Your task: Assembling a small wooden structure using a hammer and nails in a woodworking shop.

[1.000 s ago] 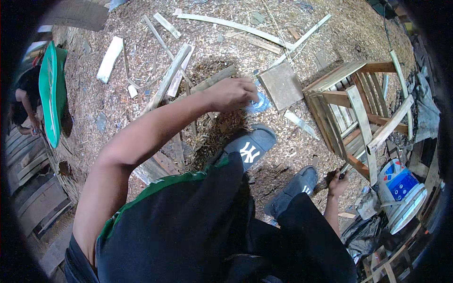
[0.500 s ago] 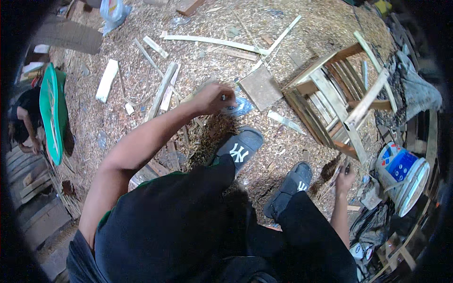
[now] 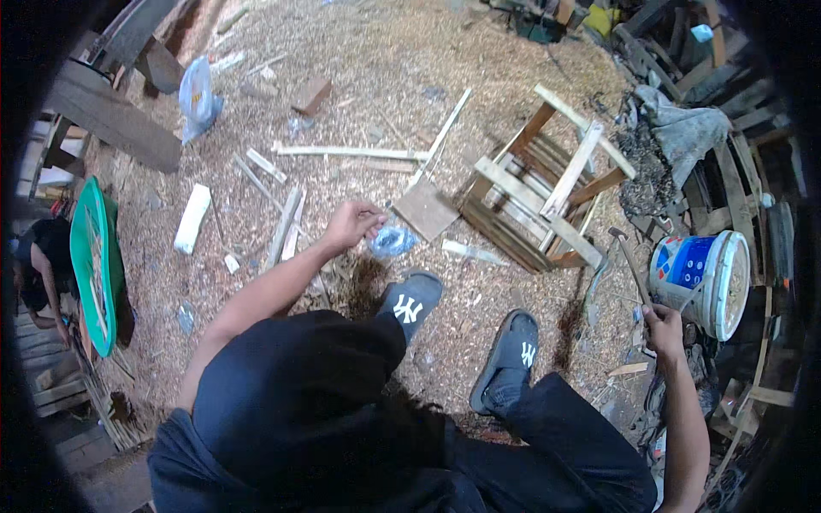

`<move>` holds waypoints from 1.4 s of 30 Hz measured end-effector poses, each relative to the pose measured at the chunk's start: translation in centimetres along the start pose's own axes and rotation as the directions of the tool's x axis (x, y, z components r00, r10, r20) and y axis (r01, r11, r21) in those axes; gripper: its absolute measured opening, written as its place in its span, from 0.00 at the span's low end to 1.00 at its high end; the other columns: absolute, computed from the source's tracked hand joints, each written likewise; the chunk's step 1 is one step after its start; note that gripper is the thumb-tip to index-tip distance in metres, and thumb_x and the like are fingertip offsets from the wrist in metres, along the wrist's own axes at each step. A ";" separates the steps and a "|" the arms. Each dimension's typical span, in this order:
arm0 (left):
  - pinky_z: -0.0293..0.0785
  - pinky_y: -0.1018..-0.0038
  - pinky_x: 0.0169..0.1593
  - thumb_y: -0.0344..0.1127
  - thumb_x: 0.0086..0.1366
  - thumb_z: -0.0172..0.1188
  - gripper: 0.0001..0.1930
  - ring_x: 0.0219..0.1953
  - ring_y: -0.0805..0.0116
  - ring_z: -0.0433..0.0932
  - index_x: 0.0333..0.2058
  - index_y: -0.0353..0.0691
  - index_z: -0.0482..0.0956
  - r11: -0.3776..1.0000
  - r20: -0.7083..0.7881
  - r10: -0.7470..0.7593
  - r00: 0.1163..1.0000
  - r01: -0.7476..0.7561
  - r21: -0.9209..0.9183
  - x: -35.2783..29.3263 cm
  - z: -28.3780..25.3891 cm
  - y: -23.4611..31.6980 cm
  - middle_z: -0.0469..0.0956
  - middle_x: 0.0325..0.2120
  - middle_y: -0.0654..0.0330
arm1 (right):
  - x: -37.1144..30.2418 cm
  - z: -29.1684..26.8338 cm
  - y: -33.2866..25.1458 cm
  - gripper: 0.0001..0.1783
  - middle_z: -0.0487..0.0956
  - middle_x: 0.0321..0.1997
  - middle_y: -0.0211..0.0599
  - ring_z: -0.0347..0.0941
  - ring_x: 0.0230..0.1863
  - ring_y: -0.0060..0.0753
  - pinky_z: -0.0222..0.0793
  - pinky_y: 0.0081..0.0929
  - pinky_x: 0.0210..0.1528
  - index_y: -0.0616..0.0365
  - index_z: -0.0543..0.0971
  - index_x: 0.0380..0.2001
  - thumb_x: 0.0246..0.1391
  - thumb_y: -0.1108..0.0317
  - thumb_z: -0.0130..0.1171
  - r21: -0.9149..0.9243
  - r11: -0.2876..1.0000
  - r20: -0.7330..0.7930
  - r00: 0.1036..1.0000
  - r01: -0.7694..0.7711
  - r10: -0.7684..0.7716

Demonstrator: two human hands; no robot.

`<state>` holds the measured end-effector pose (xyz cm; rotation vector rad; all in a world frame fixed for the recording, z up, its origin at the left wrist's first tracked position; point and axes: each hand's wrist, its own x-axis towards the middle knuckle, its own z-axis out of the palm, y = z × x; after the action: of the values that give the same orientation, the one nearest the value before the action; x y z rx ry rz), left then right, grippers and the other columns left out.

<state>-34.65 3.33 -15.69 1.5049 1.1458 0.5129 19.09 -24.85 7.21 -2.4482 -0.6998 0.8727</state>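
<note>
My right hand (image 3: 663, 329) is wrapped round the handle of a hammer (image 3: 633, 267), its head pointing away from me, beside a white and blue bucket. My left hand (image 3: 355, 224) is closed in a pinch just above a clear bluish plastic bag (image 3: 392, 242) on the ground; whatever the fingertips hold is too small to make out. Beyond that bag lies a flat square board (image 3: 426, 210). Between my two hands, farther off, a slatted wooden frame (image 3: 558, 224) like a small stool or crate rests on the ground, tilted.
Sawdust and wood chips cover the ground, with loose wooden strips (image 3: 351, 152) and a white block (image 3: 192, 219) lying about. The bucket (image 3: 684, 263) lies tipped at the right. A green tub (image 3: 109, 265) stands at the left, near another person (image 3: 47, 265). My sandalled feet are below the board.
My right hand has risen and moved right, bringing the hammer into plain sight. My left hand stays pinched near the plastic bag. The whole view has shifted, showing more of the far ground.
</note>
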 end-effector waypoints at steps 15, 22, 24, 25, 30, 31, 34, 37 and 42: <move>0.84 0.73 0.48 0.21 0.66 0.62 0.14 0.44 0.62 0.85 0.50 0.26 0.77 0.869 -0.106 0.253 0.962 -0.274 -0.412 -1.8 -4.1 13.5 0.85 0.40 0.48 | -6.7 -0.7 5.8 0.12 0.67 0.19 0.20 0.56 0.12 0.13 0.48 0.19 0.13 0.58 0.77 0.30 0.67 0.64 0.58 0.393 0.909 -0.052 0.990 0.141 -0.131; 0.79 0.78 0.42 0.27 0.63 0.69 0.09 0.38 0.74 0.83 0.40 0.31 0.83 0.897 -0.167 0.359 0.918 -0.389 -0.211 -3.8 -4.6 18.2 0.86 0.36 0.58 | -9.4 -1.8 6.1 0.10 0.65 0.19 0.19 0.54 0.11 0.12 0.46 0.19 0.13 0.58 0.77 0.32 0.67 0.64 0.58 0.438 0.868 -0.138 0.972 0.234 -0.192; 0.78 0.78 0.41 0.27 0.63 0.69 0.08 0.37 0.76 0.83 0.40 0.32 0.84 0.885 -0.180 0.397 0.900 -0.427 -0.184 -4.1 -4.0 19.2 0.86 0.34 0.59 | -10.3 -2.4 6.3 0.10 0.66 0.19 0.19 0.55 0.12 0.12 0.46 0.19 0.13 0.58 0.78 0.32 0.67 0.65 0.58 0.422 0.867 -0.141 0.964 0.265 -0.226; 0.78 0.79 0.40 0.27 0.62 0.70 0.08 0.36 0.77 0.82 0.39 0.32 0.84 0.865 -0.171 0.435 0.884 -0.463 -0.193 -4.3 -3.7 19.4 0.85 0.33 0.61 | -11.2 -2.3 5.7 0.10 0.66 0.19 0.19 0.55 0.12 0.12 0.46 0.18 0.13 0.58 0.78 0.32 0.67 0.65 0.58 0.444 0.855 -0.141 0.963 0.267 -0.228; 0.79 0.79 0.42 0.27 0.63 0.69 0.08 0.37 0.76 0.83 0.40 0.33 0.84 0.817 -0.081 0.541 0.837 -0.546 -0.185 -4.0 -2.9 22.0 0.86 0.35 0.60 | -12.0 -3.5 6.1 0.10 0.69 0.21 0.20 0.56 0.14 0.12 0.49 0.18 0.15 0.62 0.82 0.44 0.66 0.66 0.60 0.442 0.835 -0.177 0.945 0.327 -0.276; 0.79 0.79 0.43 0.27 0.63 0.68 0.08 0.37 0.76 0.83 0.41 0.32 0.84 0.832 -0.078 0.527 0.846 -0.533 -0.152 -4.5 -3.2 23.1 0.86 0.35 0.59 | -12.0 -3.7 5.5 0.11 0.70 0.22 0.20 0.57 0.16 0.11 0.49 0.17 0.16 0.63 0.82 0.45 0.66 0.67 0.60 0.472 0.830 -0.134 0.955 0.297 -0.266; 0.81 0.78 0.44 0.26 0.64 0.67 0.09 0.39 0.74 0.84 0.42 0.31 0.84 0.846 -0.012 0.531 0.847 -0.531 -0.041 -3.6 -4.5 24.5 0.86 0.37 0.57 | -10.5 -3.5 5.2 0.12 0.70 0.22 0.19 0.58 0.17 0.11 0.49 0.17 0.17 0.64 0.82 0.46 0.65 0.67 0.61 0.489 0.809 -0.182 0.945 0.328 -0.273; 0.80 0.78 0.42 0.28 0.64 0.68 0.08 0.38 0.75 0.84 0.41 0.32 0.85 0.848 0.050 0.526 0.849 -0.529 0.045 -3.3 -5.5 28.0 0.87 0.36 0.57 | -8.8 -2.6 5.1 0.10 0.68 0.20 0.19 0.56 0.14 0.11 0.47 0.16 0.14 0.62 0.80 0.40 0.66 0.65 0.60 0.508 0.784 -0.242 0.933 0.357 -0.268; 0.79 0.77 0.38 0.32 0.62 0.71 0.08 0.35 0.77 0.84 0.35 0.34 0.84 0.847 0.177 0.426 0.887 -0.460 0.267 1.2 -2.8 32.3 0.85 0.29 0.60 | -7.2 -1.1 4.9 0.10 0.68 0.19 0.21 0.56 0.12 0.11 0.48 0.17 0.12 0.58 0.79 0.32 0.65 0.64 0.62 0.642 0.701 -0.248 0.949 0.310 -0.192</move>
<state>-24.22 8.75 14.50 2.0632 0.8064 0.5725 16.48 -33.10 8.45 -1.6880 -0.5156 0.6507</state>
